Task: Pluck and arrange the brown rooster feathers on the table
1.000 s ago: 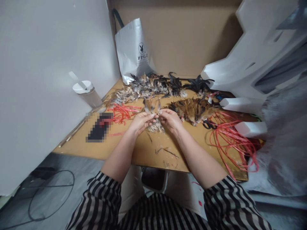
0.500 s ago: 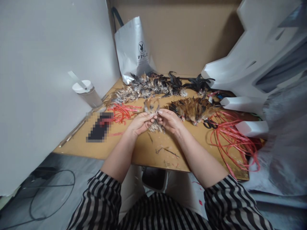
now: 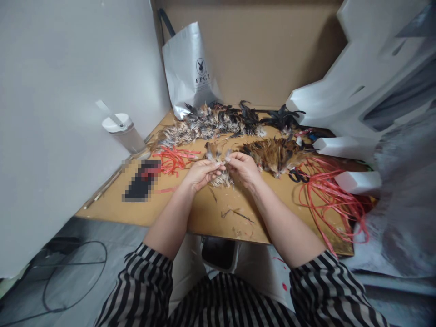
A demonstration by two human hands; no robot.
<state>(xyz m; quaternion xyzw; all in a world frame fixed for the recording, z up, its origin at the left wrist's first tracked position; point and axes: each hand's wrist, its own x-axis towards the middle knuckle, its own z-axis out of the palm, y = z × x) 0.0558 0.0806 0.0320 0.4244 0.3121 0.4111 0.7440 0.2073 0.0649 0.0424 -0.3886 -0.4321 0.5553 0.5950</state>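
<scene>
Over the middle of the table, my left hand [image 3: 203, 174] is closed on a small bunch of brown and grey feathers [image 3: 214, 151], tips pointing away from me. Close beside it, my right hand [image 3: 243, 169] pinches a pale, wispy feather [image 3: 228, 155] between thumb and forefinger. Under and between the hands lie more light feathers [image 3: 222, 180] with their quill ends toward me. A heap of golden-brown feathers [image 3: 277, 154] is just to the right of my right hand. My fingers partly hide the quills in my grip.
Dark and speckled feathers [image 3: 218, 121] line the back, before a silver bag [image 3: 187, 68]. Left are cut red strips [image 3: 173, 159], a blurred-out dark object [image 3: 142, 180] and a lidded cup [image 3: 124, 134]. Black-handled scissors [image 3: 299, 175] and tangled red ribbon [image 3: 327, 200] lie right, near white foam pieces [image 3: 357, 182].
My right hand has shifted slightly right, parting from the left hand with a pale feather in its pinch. The left hand stays almost in place with the bunch.
</scene>
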